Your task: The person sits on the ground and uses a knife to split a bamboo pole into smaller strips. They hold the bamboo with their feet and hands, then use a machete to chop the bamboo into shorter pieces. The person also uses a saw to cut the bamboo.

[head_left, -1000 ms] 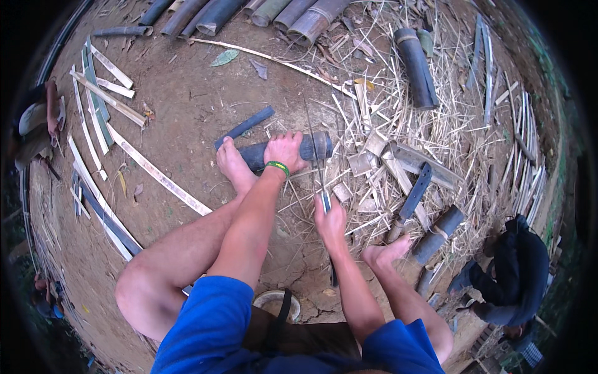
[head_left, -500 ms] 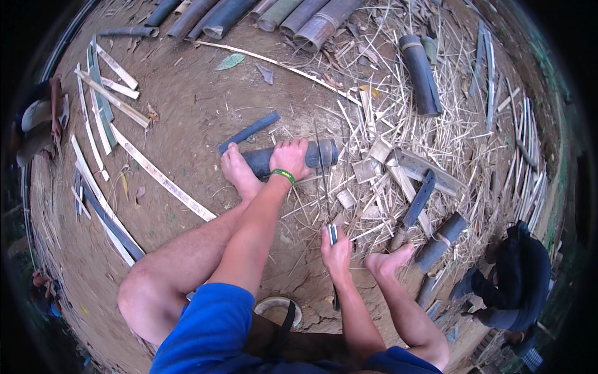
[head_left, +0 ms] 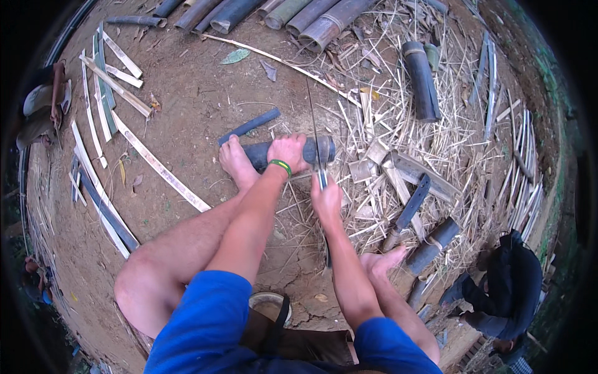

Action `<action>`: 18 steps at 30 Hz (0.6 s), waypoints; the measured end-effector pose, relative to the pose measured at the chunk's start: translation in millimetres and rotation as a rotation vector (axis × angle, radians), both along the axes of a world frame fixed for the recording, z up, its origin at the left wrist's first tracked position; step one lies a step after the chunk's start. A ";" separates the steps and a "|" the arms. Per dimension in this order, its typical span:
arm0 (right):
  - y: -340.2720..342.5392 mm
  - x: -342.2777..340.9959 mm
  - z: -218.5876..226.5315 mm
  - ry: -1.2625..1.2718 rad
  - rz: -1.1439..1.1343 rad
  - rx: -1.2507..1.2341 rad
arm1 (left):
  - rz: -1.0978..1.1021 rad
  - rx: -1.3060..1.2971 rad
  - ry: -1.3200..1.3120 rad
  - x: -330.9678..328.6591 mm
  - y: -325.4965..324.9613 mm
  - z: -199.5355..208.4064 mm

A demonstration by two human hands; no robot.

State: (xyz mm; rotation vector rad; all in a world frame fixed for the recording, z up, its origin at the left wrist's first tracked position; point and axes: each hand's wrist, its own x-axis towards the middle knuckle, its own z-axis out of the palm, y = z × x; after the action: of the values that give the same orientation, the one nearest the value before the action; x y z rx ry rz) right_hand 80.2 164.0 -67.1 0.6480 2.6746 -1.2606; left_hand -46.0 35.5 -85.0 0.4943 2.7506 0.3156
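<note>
A dark bamboo section (head_left: 256, 156) lies crosswise on the ground in front of me. My left hand (head_left: 288, 153) is wrapped over its middle, pressing it down, and my bare foot (head_left: 237, 161) rests against its left end. In my right hand (head_left: 326, 198) is the handle of a saw (head_left: 313, 121). Its thin blade crosses the bamboo near the right end, just right of my left hand, and reaches out past the far side. A dark split bamboo strip (head_left: 252, 126) lies just beyond the section.
A machete (head_left: 408, 210) and bamboo offcuts (head_left: 430, 176) lie on shavings at right. Beyond stand an upright-lying bamboo tube (head_left: 420, 81) and a row of thick culms (head_left: 336, 22). Split strips (head_left: 159, 168) lie at left. Another person (head_left: 511, 287) crouches at lower right.
My right hand has pushed forward, away from me, sliding the saw farther across the bamboo. My left hand stays on the bamboo; the whole view has shifted slightly.
</note>
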 end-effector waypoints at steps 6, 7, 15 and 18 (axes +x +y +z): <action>0.5 125.1 21.2 0.013 -0.013 0.021 | -0.017 -0.019 0.141 11.4 -10.9 -5.9; -2.0 131.0 30.9 0.016 -0.030 0.014 | -0.013 -0.020 0.116 9.6 -11.9 -5.7; 1.0 95.2 9.3 0.025 -0.020 -0.046 | -0.015 -0.007 0.015 1.3 -7.7 -2.8; 2.9 105.0 19.1 -0.019 -0.061 -0.093 | -0.011 -0.017 0.061 8.2 -9.6 -2.5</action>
State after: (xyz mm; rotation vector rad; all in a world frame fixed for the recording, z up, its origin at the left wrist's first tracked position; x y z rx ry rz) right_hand 185.2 167.0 -48.0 0.7299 2.5814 -1.3770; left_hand -37.8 26.0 -87.5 0.5229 2.8062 0.2793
